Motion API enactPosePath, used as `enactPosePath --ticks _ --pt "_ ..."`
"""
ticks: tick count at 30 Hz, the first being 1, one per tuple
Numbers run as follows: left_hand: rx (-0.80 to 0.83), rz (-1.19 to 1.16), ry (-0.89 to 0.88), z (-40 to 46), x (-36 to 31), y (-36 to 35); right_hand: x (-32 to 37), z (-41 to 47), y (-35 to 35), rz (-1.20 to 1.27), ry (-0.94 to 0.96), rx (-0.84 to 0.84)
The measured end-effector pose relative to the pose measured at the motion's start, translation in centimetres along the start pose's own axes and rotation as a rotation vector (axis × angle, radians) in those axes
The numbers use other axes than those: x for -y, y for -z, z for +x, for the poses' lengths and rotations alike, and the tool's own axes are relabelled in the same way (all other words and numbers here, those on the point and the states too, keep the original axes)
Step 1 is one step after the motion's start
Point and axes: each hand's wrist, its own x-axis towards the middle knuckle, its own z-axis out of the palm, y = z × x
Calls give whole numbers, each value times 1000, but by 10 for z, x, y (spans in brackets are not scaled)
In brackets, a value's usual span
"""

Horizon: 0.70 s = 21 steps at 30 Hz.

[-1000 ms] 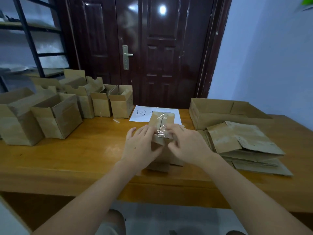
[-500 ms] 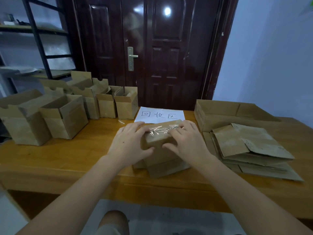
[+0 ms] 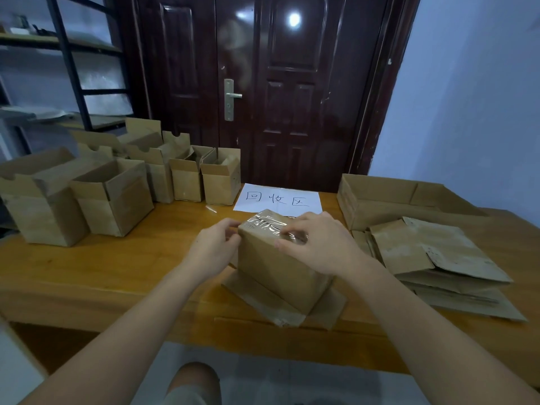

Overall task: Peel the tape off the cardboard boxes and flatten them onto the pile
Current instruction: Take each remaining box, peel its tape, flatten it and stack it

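Dim bluish light, glare on door (image 3: 292, 83), wide-angle bowing.

A dark glossy double door (image 3: 263, 92) faces me behind the wooden table (image 3: 87, 276); pale bluish wall (image 3: 473, 97) right, metal shelving (image 3: 67, 62) left.

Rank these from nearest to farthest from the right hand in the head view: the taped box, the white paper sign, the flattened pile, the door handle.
1. Taped box, under the right hand.
2. White paper sign, just behind.
3. Flattened pile, to its right; close to the sign's rank.
4. Door handle, far behind.
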Motion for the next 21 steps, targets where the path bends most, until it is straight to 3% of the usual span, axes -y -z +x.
enactPosePath --ticks 5,10,17,21 --pt "15 -429 68 5 -15 -2 12 1 4 -5 -6 55" --pt "27 -558 52 15 -31 -6 12 9 3 54 -26 16" --pt "214 -566 -110 26 -48 -19 -9 42 -13 107 -68 -121" --pt "119 -278 -217 32 -52 -24 -16 50 -22 175 -87 -179"
